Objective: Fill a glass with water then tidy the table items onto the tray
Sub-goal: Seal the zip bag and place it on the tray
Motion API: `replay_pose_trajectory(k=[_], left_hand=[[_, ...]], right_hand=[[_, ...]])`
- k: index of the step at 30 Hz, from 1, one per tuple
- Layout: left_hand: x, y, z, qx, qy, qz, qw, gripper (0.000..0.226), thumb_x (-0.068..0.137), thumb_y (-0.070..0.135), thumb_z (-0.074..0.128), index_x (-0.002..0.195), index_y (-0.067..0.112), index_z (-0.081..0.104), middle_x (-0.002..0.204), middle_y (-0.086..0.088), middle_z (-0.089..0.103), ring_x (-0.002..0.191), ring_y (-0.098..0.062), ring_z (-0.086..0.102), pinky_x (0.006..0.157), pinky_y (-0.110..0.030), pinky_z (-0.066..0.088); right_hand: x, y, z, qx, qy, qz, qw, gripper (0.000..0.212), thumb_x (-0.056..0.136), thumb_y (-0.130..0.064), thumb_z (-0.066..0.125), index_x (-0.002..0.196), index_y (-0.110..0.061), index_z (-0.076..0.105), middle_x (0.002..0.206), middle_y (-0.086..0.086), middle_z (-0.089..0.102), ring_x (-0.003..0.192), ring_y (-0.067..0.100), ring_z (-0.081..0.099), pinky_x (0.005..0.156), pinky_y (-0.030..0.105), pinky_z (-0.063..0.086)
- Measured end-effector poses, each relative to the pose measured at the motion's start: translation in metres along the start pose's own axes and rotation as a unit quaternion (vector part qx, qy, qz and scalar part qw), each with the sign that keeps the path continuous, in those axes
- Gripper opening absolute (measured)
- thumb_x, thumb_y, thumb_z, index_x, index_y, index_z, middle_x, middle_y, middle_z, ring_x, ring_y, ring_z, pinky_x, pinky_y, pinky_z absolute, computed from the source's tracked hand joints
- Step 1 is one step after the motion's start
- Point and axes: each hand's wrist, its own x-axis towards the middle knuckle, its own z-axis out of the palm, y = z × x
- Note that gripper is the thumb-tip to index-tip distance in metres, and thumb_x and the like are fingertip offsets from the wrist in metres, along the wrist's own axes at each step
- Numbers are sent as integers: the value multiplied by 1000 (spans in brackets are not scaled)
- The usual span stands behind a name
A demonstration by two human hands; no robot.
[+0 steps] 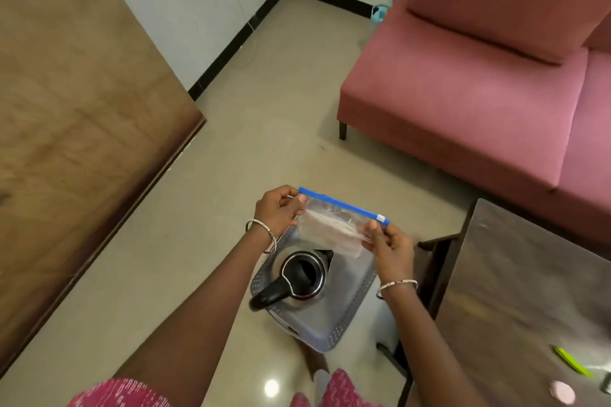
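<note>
I hold a clear zip bag point(334, 228) with a blue seal strip in the air, above the floor. My left hand point(279, 210) pinches its left top corner and my right hand point(388, 243) pinches its right edge near the white slider. Something pale lies inside the bag. Right below it, a steel kettle point(302, 277) with a black handle and an open top stands on a grey perforated tray point(344, 317), which sits low above the floor.
A dark wooden table point(529, 301) is at the right, with a green item point(573, 360) and a pink round item point(562, 391) on it. A pink sofa point(479, 76) stands behind. A large wooden surface point(76, 129) fills the left.
</note>
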Motion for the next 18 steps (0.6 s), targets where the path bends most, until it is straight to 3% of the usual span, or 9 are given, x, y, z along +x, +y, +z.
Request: replay_pose_trajectory(k=[5, 14, 18], left_hand=[[28, -30, -1, 50, -11, -24, 998, 8, 90, 22, 65, 92, 16, 68, 90, -12, 73, 76, -13, 71, 57, -24, 58], [56, -59, 10, 129, -13, -26, 991, 7, 90, 23, 64, 85, 22, 68, 72, 3, 71, 61, 1, 66, 71, -31, 60], [61, -64, 17, 144, -11, -33, 989, 8, 89, 28, 64, 85, 22, 67, 77, -1, 73, 72, -15, 70, 75, -41, 59]], right_hand=[[8, 34, 13, 13, 11, 56, 998, 16, 97, -16, 60, 96, -2, 69, 76, -4, 76, 79, 8, 74, 69, 22, 60], [20, 67, 27, 64, 35, 153, 985, 22, 98, -15, 58, 108, 4, 65, 96, 15, 74, 94, 23, 71, 80, 36, 58], [26, 75, 27, 61, 58, 184, 979, 27, 98, -18, 60, 108, 6, 65, 102, 19, 73, 98, 24, 70, 86, 43, 58]])
